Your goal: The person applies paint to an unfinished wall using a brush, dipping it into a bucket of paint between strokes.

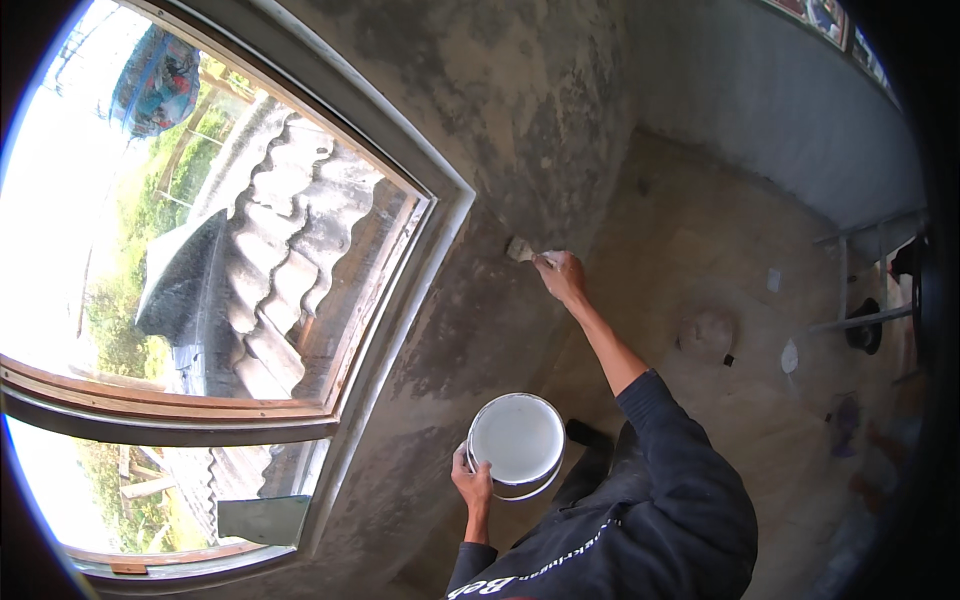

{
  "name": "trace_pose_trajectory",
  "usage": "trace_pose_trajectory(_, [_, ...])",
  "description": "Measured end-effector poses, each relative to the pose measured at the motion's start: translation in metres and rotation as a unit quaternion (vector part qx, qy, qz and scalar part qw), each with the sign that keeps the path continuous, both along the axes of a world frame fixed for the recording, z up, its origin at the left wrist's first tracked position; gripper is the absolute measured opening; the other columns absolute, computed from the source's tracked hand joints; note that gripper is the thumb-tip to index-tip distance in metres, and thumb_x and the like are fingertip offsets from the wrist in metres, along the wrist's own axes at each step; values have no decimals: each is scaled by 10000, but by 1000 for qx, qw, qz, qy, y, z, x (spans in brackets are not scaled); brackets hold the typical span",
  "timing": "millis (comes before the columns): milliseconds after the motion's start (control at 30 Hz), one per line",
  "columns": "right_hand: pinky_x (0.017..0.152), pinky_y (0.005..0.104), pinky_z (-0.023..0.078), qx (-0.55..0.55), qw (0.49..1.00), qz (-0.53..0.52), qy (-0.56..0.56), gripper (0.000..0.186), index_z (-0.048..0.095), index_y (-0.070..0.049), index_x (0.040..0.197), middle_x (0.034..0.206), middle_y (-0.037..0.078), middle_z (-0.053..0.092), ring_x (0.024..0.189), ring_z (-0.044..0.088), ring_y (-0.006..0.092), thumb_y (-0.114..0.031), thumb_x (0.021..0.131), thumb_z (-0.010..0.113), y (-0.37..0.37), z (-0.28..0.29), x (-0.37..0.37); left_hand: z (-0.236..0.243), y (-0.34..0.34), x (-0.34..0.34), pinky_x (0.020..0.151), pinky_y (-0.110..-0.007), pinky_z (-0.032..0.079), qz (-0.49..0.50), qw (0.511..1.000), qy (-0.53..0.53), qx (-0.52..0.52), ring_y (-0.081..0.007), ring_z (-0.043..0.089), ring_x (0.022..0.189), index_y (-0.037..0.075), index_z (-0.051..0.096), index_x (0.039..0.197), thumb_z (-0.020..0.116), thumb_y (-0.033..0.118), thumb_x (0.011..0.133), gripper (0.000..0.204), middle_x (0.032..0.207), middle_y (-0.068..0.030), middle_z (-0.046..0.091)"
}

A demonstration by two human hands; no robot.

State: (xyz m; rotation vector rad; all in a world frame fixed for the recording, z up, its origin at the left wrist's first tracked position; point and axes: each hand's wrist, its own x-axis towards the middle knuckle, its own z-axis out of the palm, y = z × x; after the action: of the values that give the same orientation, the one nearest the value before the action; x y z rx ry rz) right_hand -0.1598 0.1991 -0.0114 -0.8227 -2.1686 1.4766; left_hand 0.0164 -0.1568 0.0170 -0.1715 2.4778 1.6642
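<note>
My right hand (562,276) is stretched out ahead and closed around the handle of a paintbrush (519,249). The brush's bristles press against the grey plastered wall (450,330), just beyond the corner of the window frame. Lower down, my left hand (474,479) grips the rim of a round white bucket (517,438), thumb over the edge. Pale whitish liquid shows inside the bucket, and its wire handle hangs on the near side. Darker, damp-looking patches mark the wall around the brush.
A wood-framed window (340,395) fills the left, with a corrugated roof (275,260) outside. On the right stands a metal ladder-like frame (845,275) beside a dark bucket (864,326). A round patch (706,333) and small scraps lie on the dusty floor (680,230).
</note>
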Motion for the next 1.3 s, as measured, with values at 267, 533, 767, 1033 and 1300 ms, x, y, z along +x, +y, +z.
trace_pose_trajectory(267, [561, 306, 435, -125, 971, 126, 163, 386, 680, 15, 939, 715, 108, 666, 600, 559, 115, -363, 869, 636, -26, 73, 48, -7, 6, -11, 764, -265, 492, -13, 1000, -3, -16, -158, 620, 848, -63, 527, 1148, 551, -63, 677, 472, 984, -98, 624])
trace_pose_trajectory(533, [570, 315, 428, -180, 966, 51, 181, 364, 667, 16, 944, 692, 110, 619, 618, 518, 100, -338, 860, 653, -54, -110, 22, -6, -1, -5, 735, -246, 496, -23, 999, -39, -28, -141, 619, 833, -81, 511, 1150, 539, -83, 673, 478, 977, -96, 619])
trace_pose_trajectory(767, [601, 371, 446, -99, 994, -30, -20, 422, 676, -15, 927, 722, 173, 631, 628, 610, 257, -426, 844, 626, -40, -230, 48, -5, -4, 4, 743, -251, 497, -10, 999, -37, -37, -152, 621, 850, -87, 513, 1145, 537, -85, 676, 470, 990, -106, 621])
trace_pose_trajectory(1033, [687, 415, 474, -73, 997, -4, -29, 406, 671, -13, 954, 817, 195, 654, 784, 633, 353, -395, 831, 610, -39, -153, 21, -2, -5, -1, 730, -252, 493, -2, 1000, -14, -14, -140, 623, 814, -82, 500, 1161, 545, -64, 705, 458, 970, -104, 633])
trace_pose_trajectory(1300, [532, 351, 400, -134, 987, 37, 79, 395, 644, 28, 806, 566, 116, 530, 527, 496, 152, -358, 872, 587, -68, 40, 32, 2, -4, -5, 763, -261, 492, 28, 999, 16, 29, -158, 626, 843, -96, 486, 1171, 545, -66, 697, 479, 983, -112, 626])
